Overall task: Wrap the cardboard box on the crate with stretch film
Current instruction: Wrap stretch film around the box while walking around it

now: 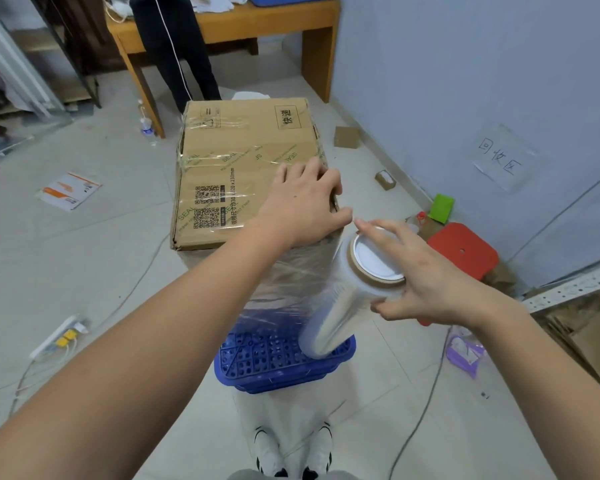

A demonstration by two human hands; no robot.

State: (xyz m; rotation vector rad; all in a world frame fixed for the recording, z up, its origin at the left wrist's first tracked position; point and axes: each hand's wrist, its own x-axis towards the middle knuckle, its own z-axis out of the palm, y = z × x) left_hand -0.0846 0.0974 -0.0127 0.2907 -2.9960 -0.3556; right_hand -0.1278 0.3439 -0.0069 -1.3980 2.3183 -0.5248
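A brown cardboard box with QR codes and tape stands on a blue perforated crate. Clear stretch film covers the box's near side down to the crate. My left hand lies flat on the box's top near its right front corner, fingers spread. My right hand grips the top end of the stretch film roll, fingers over its cardboard core and thumb on its side. The roll hangs tilted beside the box's near right corner, its lower end over the crate.
A person in dark trousers stands behind the box by a wooden table. A red stool, small boxes and a green item lie at the right wall. A power strip and cables cross the floor. My white shoes are below.
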